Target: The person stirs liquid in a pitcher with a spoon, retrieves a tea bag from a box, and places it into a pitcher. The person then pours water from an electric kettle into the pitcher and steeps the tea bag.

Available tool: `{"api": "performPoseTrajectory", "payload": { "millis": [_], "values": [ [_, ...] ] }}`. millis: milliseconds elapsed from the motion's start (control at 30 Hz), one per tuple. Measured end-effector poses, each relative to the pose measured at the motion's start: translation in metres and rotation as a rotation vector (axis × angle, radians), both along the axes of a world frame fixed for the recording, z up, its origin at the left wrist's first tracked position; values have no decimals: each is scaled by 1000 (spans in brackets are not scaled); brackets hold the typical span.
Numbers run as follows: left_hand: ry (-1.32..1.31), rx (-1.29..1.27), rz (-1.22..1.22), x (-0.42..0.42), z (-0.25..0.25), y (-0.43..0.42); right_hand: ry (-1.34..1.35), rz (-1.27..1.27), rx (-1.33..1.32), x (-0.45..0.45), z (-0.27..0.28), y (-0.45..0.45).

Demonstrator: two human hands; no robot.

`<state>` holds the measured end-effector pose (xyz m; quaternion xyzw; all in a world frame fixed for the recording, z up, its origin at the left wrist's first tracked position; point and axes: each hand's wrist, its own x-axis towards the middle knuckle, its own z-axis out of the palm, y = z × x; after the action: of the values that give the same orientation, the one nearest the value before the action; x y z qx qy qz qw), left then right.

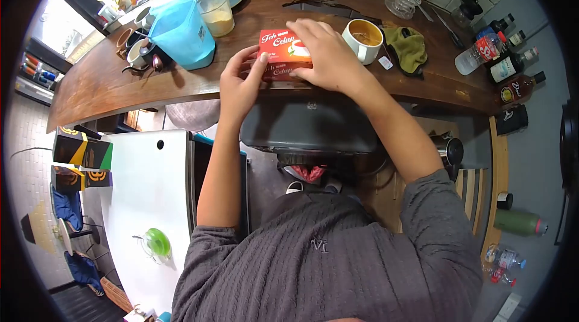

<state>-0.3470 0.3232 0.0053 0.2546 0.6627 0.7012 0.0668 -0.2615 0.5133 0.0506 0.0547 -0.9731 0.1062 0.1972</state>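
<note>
Head view: holds red box (278, 50) near front edge of table (139, 89), with some room leftward and white mug (374, 53) just rightward. Grasps it with left fingers (259, 68) at one end, right fingers (306, 30) arched over the other.

A charcoal cable-knit top (283, 267) with short sleeves (431, 201) bears a small M-shaped chest emblem (318, 245); below, a dark shoe (294, 187) shows white trim.

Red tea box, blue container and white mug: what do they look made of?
Red tea box: likely thin card, smooth printed finish, crisp folded edges. Blue container: probably plastic, glossy; its tinted wall looks translucent. White mug: seemingly glazed ceramic, given its smooth, thick-looking wall, though enamel is possible.
</note>
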Motion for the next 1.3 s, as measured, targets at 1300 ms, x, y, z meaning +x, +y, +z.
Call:
{"api": "performPoseTrajectory", "payload": {
  "millis": [1300],
  "values": [
    [-513, 321, -462, 6, 4, -20, 239, -258, -1224, 16, -47, -25]
  ]
}}
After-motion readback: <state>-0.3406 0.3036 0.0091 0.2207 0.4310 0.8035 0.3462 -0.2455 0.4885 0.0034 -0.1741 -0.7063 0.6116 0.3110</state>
